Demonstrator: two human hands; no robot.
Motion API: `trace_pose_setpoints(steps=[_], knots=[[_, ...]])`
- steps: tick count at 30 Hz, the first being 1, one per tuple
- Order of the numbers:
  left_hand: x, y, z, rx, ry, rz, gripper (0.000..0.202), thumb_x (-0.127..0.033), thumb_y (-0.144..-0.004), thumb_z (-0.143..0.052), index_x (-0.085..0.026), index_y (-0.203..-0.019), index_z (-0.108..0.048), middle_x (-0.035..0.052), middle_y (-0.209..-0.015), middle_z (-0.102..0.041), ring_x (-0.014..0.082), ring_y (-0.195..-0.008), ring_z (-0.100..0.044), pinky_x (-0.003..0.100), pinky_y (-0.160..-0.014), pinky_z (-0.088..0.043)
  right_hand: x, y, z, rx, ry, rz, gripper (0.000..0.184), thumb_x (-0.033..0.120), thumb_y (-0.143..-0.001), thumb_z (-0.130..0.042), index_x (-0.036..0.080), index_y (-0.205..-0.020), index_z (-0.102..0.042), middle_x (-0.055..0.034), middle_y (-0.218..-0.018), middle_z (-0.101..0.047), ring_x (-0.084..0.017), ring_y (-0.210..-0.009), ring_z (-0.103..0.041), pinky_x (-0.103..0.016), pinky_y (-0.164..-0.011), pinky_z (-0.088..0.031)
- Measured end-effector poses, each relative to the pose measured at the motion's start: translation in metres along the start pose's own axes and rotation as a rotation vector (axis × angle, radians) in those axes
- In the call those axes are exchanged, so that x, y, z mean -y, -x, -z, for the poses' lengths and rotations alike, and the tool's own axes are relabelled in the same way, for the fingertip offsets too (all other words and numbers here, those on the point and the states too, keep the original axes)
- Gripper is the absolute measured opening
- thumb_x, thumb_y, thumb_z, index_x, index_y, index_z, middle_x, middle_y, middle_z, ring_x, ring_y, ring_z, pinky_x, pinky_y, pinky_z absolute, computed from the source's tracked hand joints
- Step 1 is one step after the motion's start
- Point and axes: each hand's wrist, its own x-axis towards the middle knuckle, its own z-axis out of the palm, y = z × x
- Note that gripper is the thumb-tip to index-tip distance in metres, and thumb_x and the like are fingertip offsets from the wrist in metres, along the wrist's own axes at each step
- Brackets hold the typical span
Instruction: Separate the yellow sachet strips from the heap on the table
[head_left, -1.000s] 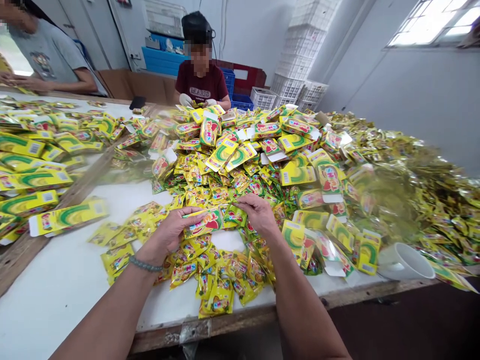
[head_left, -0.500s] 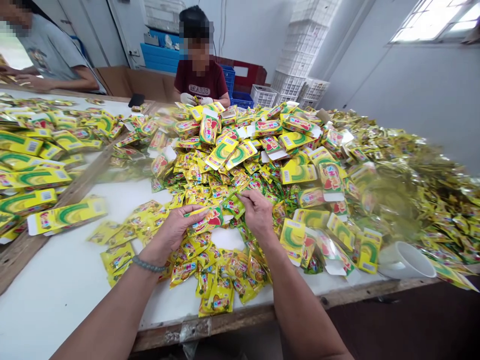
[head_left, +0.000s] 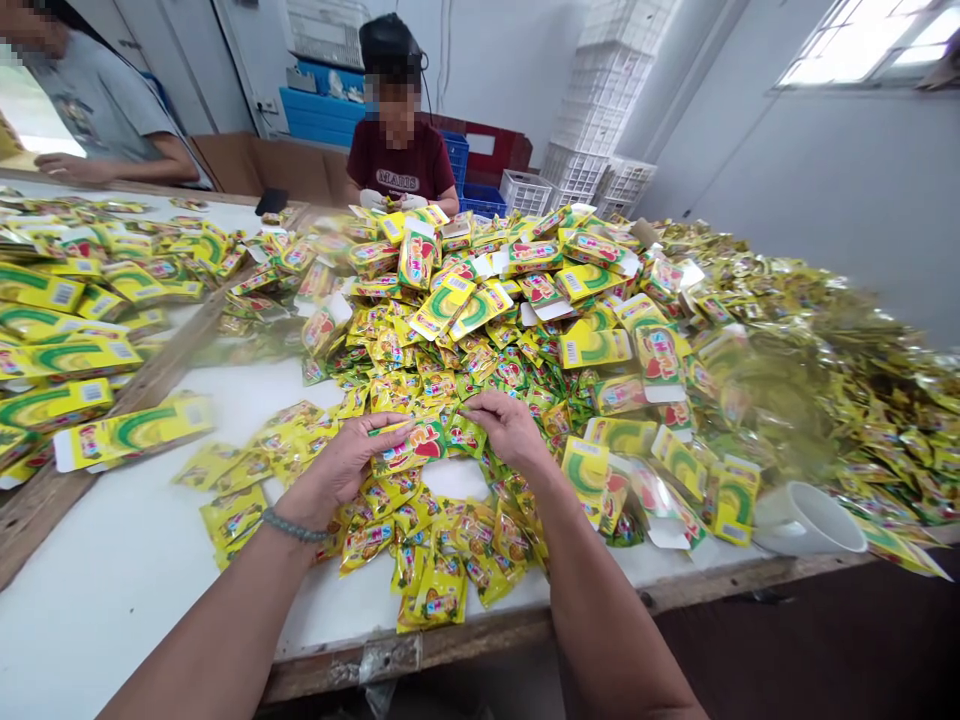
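My left hand [head_left: 358,455] is closed around a small yellow and green carton [head_left: 411,448] with a red fruit print, held flat above the table. At the carton's right end, my right hand [head_left: 504,428] pinches a green sachet [head_left: 463,436]. The sachet's left edge meets the carton's end; how far it reaches inside I cannot tell. Below my hands lie loose yellow sachets [head_left: 439,590] on the white table [head_left: 150,600]. Beyond them rises a heap of yellow and green sachets [head_left: 405,345], topped by several cartons [head_left: 444,305].
Several cartons [head_left: 589,480] and a white plastic tub [head_left: 810,520] are to the right, before a large sachet mound [head_left: 885,400]. A wooden strip [head_left: 172,350] separates stacked cartons [head_left: 60,350] on the left. One co-worker [head_left: 401,150] sits opposite, another [head_left: 112,110] at far left.
My right hand has moved slightly left, bringing the green sachet up against the carton's end. My left hand keeps its hold almost in place. The far-left co-worker's hands have shifted.
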Motion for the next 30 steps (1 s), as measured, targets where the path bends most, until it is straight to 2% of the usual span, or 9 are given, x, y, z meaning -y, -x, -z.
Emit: trace_pose_setpoints(steps=[3, 9, 13, 17, 19, 22, 26, 28, 30], knots=[[0.0, -0.001, 0.001, 0.006, 0.038, 0.001, 0.043, -0.028, -0.045, -0.095, -0.017, -0.082, -0.075, 0.0015, -0.067, -0.075, 0.0145, -0.054, -0.068, 0.021, -0.053, -0.055, 0.003, 0.0, 0.003, -0.005, -0.015, 0.027, 0.013, 0.025, -0.085, -0.059, 0.02, -0.079, -0.07, -0.0031, -0.077, -0.066, -0.017, -0.075, -0.061, -0.028, -0.072, -0.047], [0.003, -0.001, 0.002, 0.009, -0.054, -0.093, 0.037, -0.032, -0.056, -0.091, -0.018, -0.087, -0.076, 0.0034, -0.073, -0.077, 0.0176, -0.06, -0.07, 0.024, -0.055, -0.055, 0.006, 0.001, 0.005, -0.004, 0.125, 0.147, 0.018, 0.022, -0.089, -0.055, 0.02, -0.08, -0.071, -0.0037, -0.077, -0.065, -0.016, -0.073, -0.059, -0.027, -0.07, -0.046], [0.004, -0.002, 0.001, -0.025, -0.14, -0.147, 0.039, -0.036, -0.054, -0.091, -0.018, -0.086, -0.077, 0.0045, -0.075, -0.077, 0.019, -0.064, -0.07, 0.026, -0.059, -0.055, 0.004, 0.002, 0.0, 0.047, 0.137, 0.159, 0.019, 0.021, -0.091, -0.056, 0.02, -0.082, -0.073, -0.0039, -0.078, -0.065, -0.016, -0.074, -0.06, -0.027, -0.069, -0.046], [0.005, -0.003, -0.001, 0.035, -0.21, -0.169, 0.036, -0.035, -0.055, -0.09, -0.017, -0.084, -0.078, 0.0052, -0.079, -0.077, 0.0183, -0.065, -0.069, 0.024, -0.061, -0.054, 0.003, 0.002, -0.004, 0.076, 0.05, 0.138, 0.016, 0.02, -0.088, -0.061, 0.021, -0.082, -0.075, -0.0034, -0.077, -0.066, -0.015, -0.073, -0.061, -0.027, -0.07, -0.047], [0.006, -0.003, -0.002, 0.048, -0.144, -0.125, 0.037, -0.034, -0.055, -0.091, -0.017, -0.085, -0.078, 0.0049, -0.077, -0.077, 0.0178, -0.063, -0.069, 0.025, -0.06, -0.054, 0.005, 0.001, -0.005, 0.014, -0.03, 0.116, 0.013, 0.022, -0.086, -0.064, 0.022, -0.08, -0.076, -0.0032, -0.079, -0.067, -0.016, -0.076, -0.062, -0.028, -0.071, -0.048], [0.006, -0.003, -0.003, 0.002, 0.004, -0.076, 0.044, -0.031, -0.05, -0.093, -0.017, -0.089, -0.076, 0.0041, -0.074, -0.077, 0.017, -0.06, -0.069, 0.025, -0.06, -0.055, 0.01, 0.0, -0.006, -0.208, -0.105, 0.078, 0.01, 0.024, -0.084, -0.067, 0.022, -0.08, -0.075, -0.0028, -0.079, -0.068, -0.016, -0.077, -0.062, -0.029, -0.072, -0.049], [0.008, -0.005, -0.005, -0.024, 0.063, -0.144, 0.047, -0.03, -0.055, -0.092, -0.016, -0.096, -0.074, 0.0056, -0.086, -0.079, 0.0168, -0.07, -0.072, 0.025, -0.069, -0.057, 0.018, 0.001, -0.017, -0.497, 0.03, 0.033, 0.014, 0.026, -0.087, -0.062, 0.021, -0.079, -0.072, -0.0031, -0.075, -0.064, -0.017, -0.071, -0.058, -0.029, -0.068, -0.047], [0.01, -0.005, -0.006, -0.041, 0.055, -0.184, 0.048, -0.031, -0.057, -0.091, -0.016, -0.099, -0.074, 0.0052, -0.089, -0.079, 0.0161, -0.073, -0.072, 0.024, -0.071, -0.057, 0.021, 0.004, -0.026, -0.517, 0.101, 0.046, 0.017, 0.027, -0.09, -0.058, 0.02, -0.079, -0.07, -0.0042, -0.076, -0.063, -0.017, -0.072, -0.057, -0.029, -0.069, -0.046], [0.01, -0.006, -0.007, -0.07, 0.048, -0.205, 0.049, -0.031, -0.056, -0.091, -0.015, -0.099, -0.074, 0.0051, -0.089, -0.079, 0.0157, -0.073, -0.072, 0.024, -0.072, -0.057, 0.022, 0.006, -0.033, -0.47, 0.102, 0.051, 0.018, 0.027, -0.09, -0.056, 0.02, -0.079, -0.069, -0.0041, -0.076, -0.063, -0.017, -0.072, -0.056, -0.029, -0.07, -0.046]])
